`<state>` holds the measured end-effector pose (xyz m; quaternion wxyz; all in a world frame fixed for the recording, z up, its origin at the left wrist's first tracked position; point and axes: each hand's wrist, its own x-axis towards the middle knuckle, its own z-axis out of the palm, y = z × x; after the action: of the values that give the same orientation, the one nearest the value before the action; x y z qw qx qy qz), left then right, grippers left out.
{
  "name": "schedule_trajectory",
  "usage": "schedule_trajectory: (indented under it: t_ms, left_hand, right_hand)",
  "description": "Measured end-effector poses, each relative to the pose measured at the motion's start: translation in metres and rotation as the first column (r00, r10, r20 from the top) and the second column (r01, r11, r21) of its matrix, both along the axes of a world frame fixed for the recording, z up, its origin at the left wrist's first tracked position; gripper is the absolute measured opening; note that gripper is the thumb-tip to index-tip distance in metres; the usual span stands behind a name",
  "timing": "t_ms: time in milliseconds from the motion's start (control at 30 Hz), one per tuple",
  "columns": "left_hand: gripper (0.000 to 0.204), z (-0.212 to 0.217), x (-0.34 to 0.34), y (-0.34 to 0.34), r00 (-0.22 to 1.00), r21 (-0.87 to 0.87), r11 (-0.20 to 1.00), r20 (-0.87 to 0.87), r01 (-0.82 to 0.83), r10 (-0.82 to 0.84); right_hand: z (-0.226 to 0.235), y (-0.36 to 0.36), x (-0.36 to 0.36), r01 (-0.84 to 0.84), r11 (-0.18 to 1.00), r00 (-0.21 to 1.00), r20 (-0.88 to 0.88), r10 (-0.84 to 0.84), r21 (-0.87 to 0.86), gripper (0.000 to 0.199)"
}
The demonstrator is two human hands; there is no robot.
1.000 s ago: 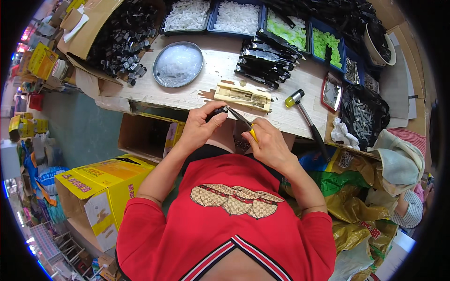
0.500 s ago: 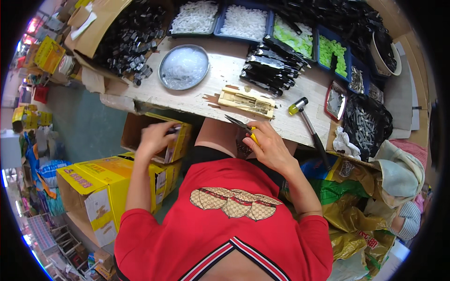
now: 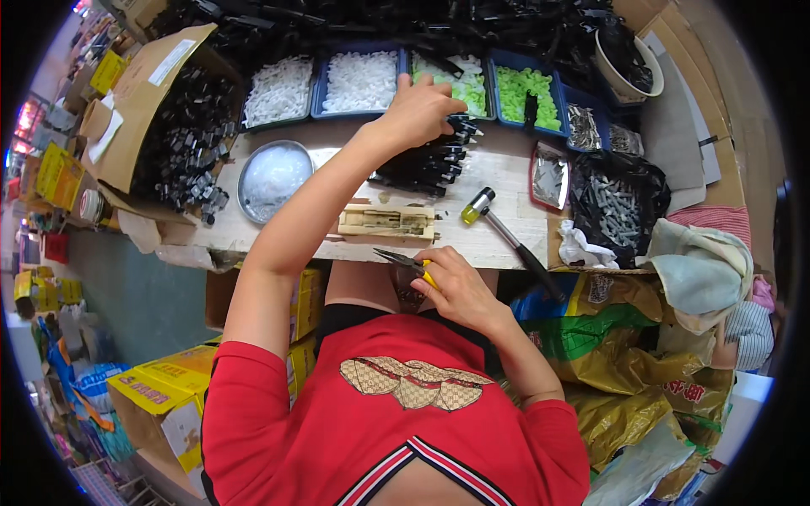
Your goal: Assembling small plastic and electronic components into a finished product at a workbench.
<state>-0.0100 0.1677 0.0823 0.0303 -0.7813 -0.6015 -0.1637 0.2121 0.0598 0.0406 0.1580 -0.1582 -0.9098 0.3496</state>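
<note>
My left hand (image 3: pixel 419 111) reaches across the bench with its fingers spread and bent, over the far end of a stack of black strip-shaped parts (image 3: pixel 415 166). I cannot make out anything held in it. Its palm and forearm cover part of the stack. Close to my lap, my right hand (image 3: pixel 458 288) is closed round the yellow handles of a pair of pliers (image 3: pixel 403 261), whose dark jaws point left. Just beyond the pliers, a cream-coloured fixture block (image 3: pixel 386 223) with a slot lies near the bench's front edge. A hammer (image 3: pixel 512 239) with a yellow-and-black head lies right of the block.
Blue trays hold white pieces (image 3: pixel 361 82) and green pieces (image 3: pixel 527 91) along the back. A round metal dish (image 3: pixel 274 181) stands left, beside a carton (image 3: pixel 160 93) of black parts. A red-rimmed tray (image 3: pixel 549 175) and a black bag of grey parts (image 3: pixel 609 207) are right.
My left hand has moved from the open carton below the bench up and right to the black stack. The right hand still holds the pliers. The view has shifted.
</note>
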Motion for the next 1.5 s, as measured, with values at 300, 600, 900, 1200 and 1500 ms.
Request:
schedule_trajectory:
  t_ms: [300,600,900,1200,1500]
  left_hand:
    - [0.037,0.020,-0.034,-0.071,0.341,-0.006,0.994,0.939,-0.113,0.044]
    - [0.024,-0.023,0.013,-0.195,-0.003,-0.300,0.954,0.954,-0.013,0.300]
    - [0.025,-0.018,0.022,-0.198,0.383,-0.245,0.945,0.869,-0.215,0.312]
    - [0.029,-0.023,0.023,-0.203,0.554,-0.110,0.952,0.791,-0.286,0.258]
    - [0.020,-0.031,-0.003,-0.217,-0.104,-0.436,0.873,0.879,0.218,0.465]
  right_hand:
    - [0.008,0.016,0.008,0.183,0.983,0.979,-0.084,-0.185,-0.032,0.017]
    - [0.017,0.013,-0.025,0.157,0.987,0.986,-0.060,-0.158,-0.025,0.022]
    - [0.024,0.007,-0.025,0.093,0.995,0.995,-0.034,-0.092,0.030,0.022]
    - [0.022,0.001,-0.028,0.099,0.994,0.995,-0.035,-0.097,0.041,0.021]
    - [0.011,0.004,-0.024,-0.036,0.998,0.999,0.017,0.035,0.045,0.017]
